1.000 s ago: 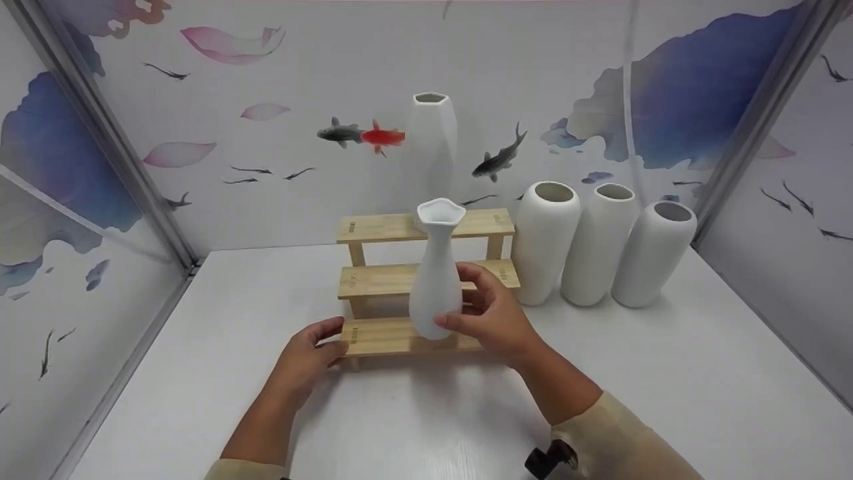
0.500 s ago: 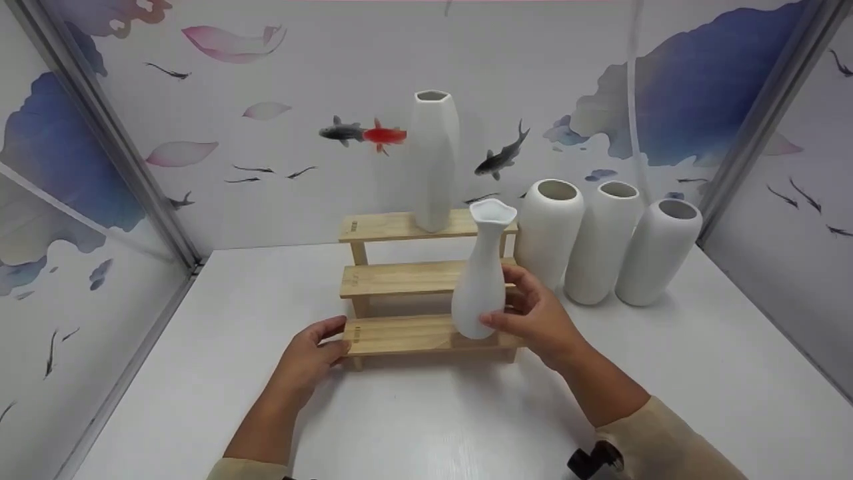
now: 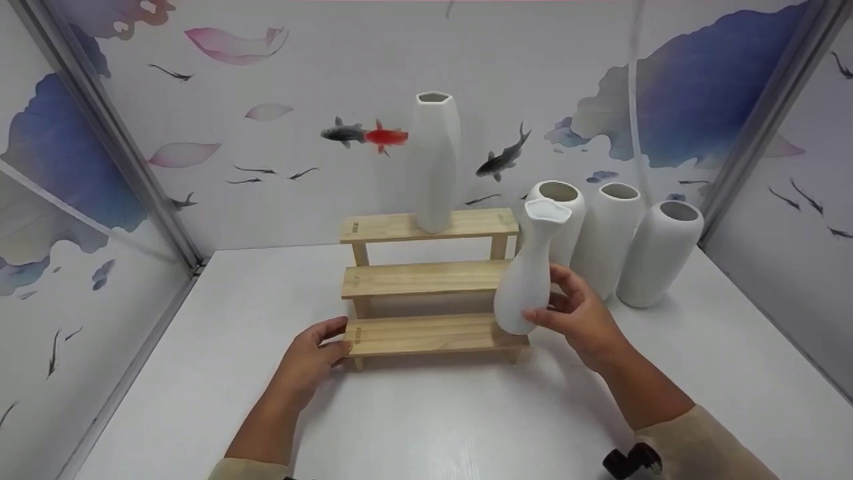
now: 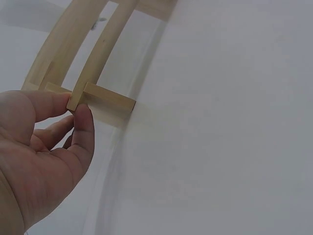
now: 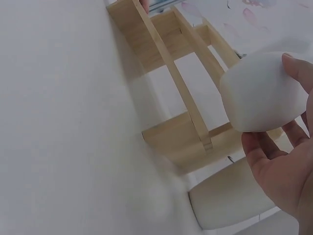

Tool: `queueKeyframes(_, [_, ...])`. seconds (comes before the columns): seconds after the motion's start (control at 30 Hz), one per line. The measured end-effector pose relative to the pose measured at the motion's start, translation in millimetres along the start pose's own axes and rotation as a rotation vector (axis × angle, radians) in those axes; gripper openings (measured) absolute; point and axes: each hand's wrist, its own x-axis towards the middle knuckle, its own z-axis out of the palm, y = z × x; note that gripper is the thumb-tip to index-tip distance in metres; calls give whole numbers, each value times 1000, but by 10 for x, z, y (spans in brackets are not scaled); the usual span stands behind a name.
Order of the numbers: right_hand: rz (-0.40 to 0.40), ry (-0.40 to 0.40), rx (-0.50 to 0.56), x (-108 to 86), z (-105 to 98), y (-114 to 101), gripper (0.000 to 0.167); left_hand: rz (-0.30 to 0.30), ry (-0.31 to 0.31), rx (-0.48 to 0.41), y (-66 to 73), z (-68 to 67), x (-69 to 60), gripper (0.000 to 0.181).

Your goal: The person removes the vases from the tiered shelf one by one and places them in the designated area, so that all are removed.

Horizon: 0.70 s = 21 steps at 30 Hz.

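Note:
A slim white vase [image 3: 523, 293] with a wavy flared mouth is in my right hand [image 3: 583, 323], thumb in front and fingers behind its round lower body. It tilts a little to the right, at the right end of the wooden three-step stand [image 3: 433, 333]. In the right wrist view, the vase's base [image 5: 259, 93] hangs above the level of the lowest board. My left hand [image 3: 313, 357] pinches the left end of that lowest board; the left wrist view shows thumb and fingers on the board's end [image 4: 78, 95]. A tall faceted white vase [image 3: 434, 167] stands upright on the top step.
Three rounded white vases stand on the white table right of the stand: one [image 3: 566, 230] partly behind the held vase, a middle one [image 3: 606, 247] and a right one [image 3: 660, 257]. Printed panels [image 3: 333, 67] enclose the table [image 3: 400, 420] at the back and sides.
My right hand has carried the slim vase rightward, from the middle of the stand to its right end, overlapping the rounded vases in view. The left hand stays on the board.

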Motion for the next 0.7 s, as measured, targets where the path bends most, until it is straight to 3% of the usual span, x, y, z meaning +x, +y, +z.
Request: queueKeyframes(0.7, [47,52,-153,-94,-433,126,82,34,-7,0,-39,-26,-2,54])
